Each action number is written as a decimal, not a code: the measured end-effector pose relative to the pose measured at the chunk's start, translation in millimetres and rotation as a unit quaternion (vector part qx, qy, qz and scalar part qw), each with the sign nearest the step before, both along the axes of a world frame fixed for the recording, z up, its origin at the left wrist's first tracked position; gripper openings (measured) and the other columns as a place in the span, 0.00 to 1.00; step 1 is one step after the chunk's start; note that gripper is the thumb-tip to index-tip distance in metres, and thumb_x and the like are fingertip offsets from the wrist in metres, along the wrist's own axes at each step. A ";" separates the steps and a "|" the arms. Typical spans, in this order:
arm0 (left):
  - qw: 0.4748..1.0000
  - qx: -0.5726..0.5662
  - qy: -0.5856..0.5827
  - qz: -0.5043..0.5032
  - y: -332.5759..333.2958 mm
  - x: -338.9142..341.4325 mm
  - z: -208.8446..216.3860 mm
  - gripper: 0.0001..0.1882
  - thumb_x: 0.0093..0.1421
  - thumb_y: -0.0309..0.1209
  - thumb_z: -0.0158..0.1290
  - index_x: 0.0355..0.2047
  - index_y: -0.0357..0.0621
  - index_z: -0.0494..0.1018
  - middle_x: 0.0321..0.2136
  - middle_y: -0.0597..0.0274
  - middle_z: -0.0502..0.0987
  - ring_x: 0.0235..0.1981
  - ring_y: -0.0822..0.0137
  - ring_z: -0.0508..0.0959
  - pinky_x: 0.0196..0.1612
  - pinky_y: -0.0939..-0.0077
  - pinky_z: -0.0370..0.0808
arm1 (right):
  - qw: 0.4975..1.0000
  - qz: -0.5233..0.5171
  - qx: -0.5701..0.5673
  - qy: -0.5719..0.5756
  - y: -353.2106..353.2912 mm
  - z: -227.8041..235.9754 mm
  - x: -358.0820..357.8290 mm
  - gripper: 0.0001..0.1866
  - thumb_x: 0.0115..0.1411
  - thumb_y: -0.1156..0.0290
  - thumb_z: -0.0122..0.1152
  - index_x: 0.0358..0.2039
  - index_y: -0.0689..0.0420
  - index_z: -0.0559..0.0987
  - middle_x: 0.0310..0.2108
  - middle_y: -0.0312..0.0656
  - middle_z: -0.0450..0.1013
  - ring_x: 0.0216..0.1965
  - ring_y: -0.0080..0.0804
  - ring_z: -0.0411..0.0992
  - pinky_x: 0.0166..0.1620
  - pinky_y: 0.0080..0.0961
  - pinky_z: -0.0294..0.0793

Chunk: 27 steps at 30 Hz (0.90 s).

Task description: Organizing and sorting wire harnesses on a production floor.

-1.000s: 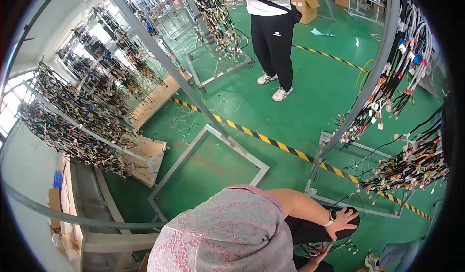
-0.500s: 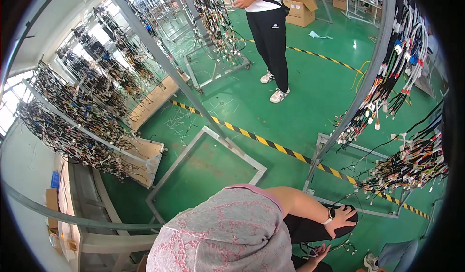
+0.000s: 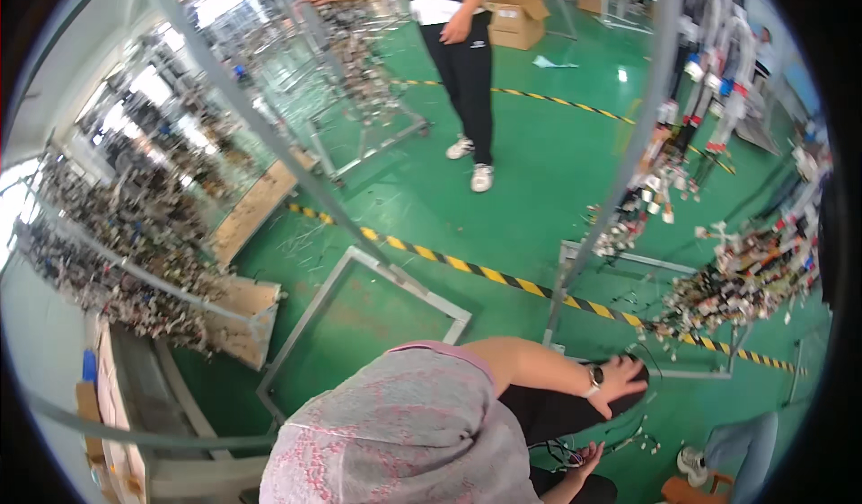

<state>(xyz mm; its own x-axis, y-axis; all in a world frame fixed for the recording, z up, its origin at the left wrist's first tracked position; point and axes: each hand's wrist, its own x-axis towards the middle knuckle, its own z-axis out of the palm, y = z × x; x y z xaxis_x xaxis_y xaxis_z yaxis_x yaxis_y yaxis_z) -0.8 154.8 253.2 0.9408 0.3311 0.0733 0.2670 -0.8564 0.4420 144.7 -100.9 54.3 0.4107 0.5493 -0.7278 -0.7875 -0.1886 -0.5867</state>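
Observation:
My left hand (image 3: pixel 621 383), with a watch on its wrist, lies with fingers spread on the knee of my black trousers (image 3: pixel 557 410). Below it, my right hand (image 3: pixel 588 461) is turned palm up with curled fingers around a thin wire harness (image 3: pixel 567 455). Loose ends of the harness with small white connectors (image 3: pixel 643 439) hang out to the right, over the green floor. The hand itself partly hides the grip. A grey and pink patterned sleeve (image 3: pixel 404 414) covers my upper arm and fills the lower middle.
A grey metal frame (image 3: pixel 355 257) stands ahead on the floor. Wire harnesses hang in bunches at the left (image 3: pixel 117 253) and right (image 3: pixel 745 271). Beyond the striped floor tape (image 3: pixel 485 272) stands a person (image 3: pixel 458 64); a seated person's leg (image 3: pixel 741 455) shows lower right.
The view has shifted, so most things sit further left, with blur. The standing person has lowered one hand to the thigh. My hands keep nearly the same pose.

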 end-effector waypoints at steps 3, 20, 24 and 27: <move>0.997 -0.007 0.011 0.070 31.9 -18.2 -15.5 0.56 0.36 0.54 0.64 0.63 0.48 0.53 0.60 0.29 0.49 0.53 0.37 0.60 0.49 0.44 0.62 | 1.000 -0.004 0.021 0.013 0.3 6.5 -5.6 0.20 0.59 0.48 0.56 0.26 0.54 0.72 0.11 0.28 0.58 0.14 0.18 0.58 0.19 0.17 0.56; 0.957 -0.020 0.061 0.284 61.1 -34.3 -43.4 0.40 0.54 0.51 0.51 0.63 0.51 0.53 0.59 0.37 0.56 0.54 0.39 0.62 0.50 0.43 0.63 | 0.991 -0.022 0.002 -0.132 -18.9 35.0 -15.0 0.21 0.59 0.52 0.58 0.29 0.61 0.74 0.10 0.30 0.59 0.14 0.20 0.59 0.20 0.19 0.58; 0.955 -0.009 0.062 0.288 58.6 -32.1 -41.6 0.39 0.54 0.50 0.52 0.62 0.51 0.54 0.58 0.38 0.57 0.54 0.39 0.62 0.49 0.44 0.64 | 0.986 0.012 -0.002 -0.167 -11.2 47.8 -23.6 0.21 0.59 0.53 0.58 0.28 0.63 0.74 0.11 0.30 0.59 0.14 0.19 0.59 0.20 0.18 0.57; 0.959 -0.028 0.078 0.271 60.4 -31.3 -36.6 0.39 0.55 0.51 0.50 0.63 0.50 0.52 0.60 0.35 0.53 0.56 0.36 0.60 0.50 0.42 0.63 | 0.976 0.055 -0.014 -0.212 -17.9 35.9 -20.2 0.19 0.57 0.54 0.60 0.30 0.61 0.75 0.09 0.30 0.58 0.12 0.21 0.58 0.17 0.21 0.55</move>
